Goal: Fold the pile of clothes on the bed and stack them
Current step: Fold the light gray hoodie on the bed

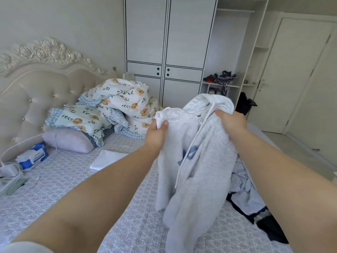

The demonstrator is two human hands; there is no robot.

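I hold a light grey hoodie [198, 172] up above the bed [63, 181]; it has a white drawstring and a blue print on the front. My left hand [156, 133] pinches its upper left edge. My right hand [231, 121] grips the bunched hood at the upper right. The hoodie hangs crumpled down to the mattress. Behind it on the right lies a pile of clothes [248, 196] in white, pale blue and black, partly hidden by my right arm. A folded white garment [107, 159] lies flat in the middle of the bed.
A heaped floral duvet [125, 99] and pillows [69, 140] fill the head of the bed. A wet-wipes pack [32, 156] and a charger with cable [9, 170] lie at the left. A white wardrobe [169, 42] stands behind, a door [295, 73] at the right.
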